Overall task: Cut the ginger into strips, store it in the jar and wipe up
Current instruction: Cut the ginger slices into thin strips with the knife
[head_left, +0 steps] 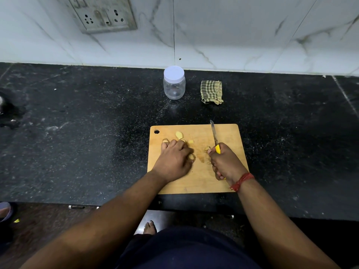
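A wooden cutting board (229,136) lies on the black counter in front of me. My left hand (173,160) sits on its left half with curled fingers over several ginger pieces (179,135); some pieces peek out by the fingertips and thumb. My right hand (226,164) grips the yellow handle of a knife (214,135), whose blade points away from me toward the board's far edge. A clear plastic jar (174,83) with a white lid stands closed behind the board. A folded checked cloth (211,92) lies to the right of the jar.
The black stone counter (87,133) runs to a white marble wall with a socket panel (103,13). The counter's front edge is just under my forearms. My bare foot (150,227) shows on the floor below.
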Demonstrator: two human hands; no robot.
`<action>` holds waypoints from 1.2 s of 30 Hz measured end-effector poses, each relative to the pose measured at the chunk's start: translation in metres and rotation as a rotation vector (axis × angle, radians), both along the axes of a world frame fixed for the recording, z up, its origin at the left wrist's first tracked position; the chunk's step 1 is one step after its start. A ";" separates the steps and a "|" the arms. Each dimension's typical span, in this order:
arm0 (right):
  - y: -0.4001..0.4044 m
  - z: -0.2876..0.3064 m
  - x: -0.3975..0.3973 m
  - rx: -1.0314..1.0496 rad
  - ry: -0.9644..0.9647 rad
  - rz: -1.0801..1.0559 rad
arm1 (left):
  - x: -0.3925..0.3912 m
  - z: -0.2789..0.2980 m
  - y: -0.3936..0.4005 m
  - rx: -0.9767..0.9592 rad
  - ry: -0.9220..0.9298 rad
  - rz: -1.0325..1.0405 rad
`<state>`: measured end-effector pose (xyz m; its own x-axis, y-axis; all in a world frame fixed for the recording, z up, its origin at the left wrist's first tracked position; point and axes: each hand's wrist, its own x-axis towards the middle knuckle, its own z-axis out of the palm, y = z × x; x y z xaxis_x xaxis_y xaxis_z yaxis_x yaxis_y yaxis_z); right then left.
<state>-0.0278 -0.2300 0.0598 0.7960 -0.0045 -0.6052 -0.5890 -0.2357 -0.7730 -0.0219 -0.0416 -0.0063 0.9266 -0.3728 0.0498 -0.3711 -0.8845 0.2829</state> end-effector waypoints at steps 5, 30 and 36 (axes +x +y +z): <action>-0.001 0.001 -0.002 -0.006 -0.003 0.006 | 0.001 0.000 0.001 -0.037 0.029 -0.020; -0.005 0.005 -0.011 0.015 -0.024 0.014 | -0.001 0.005 -0.004 -0.231 0.050 0.071; -0.002 0.002 -0.011 0.011 -0.019 0.020 | 0.011 0.006 0.000 -0.202 0.106 -0.035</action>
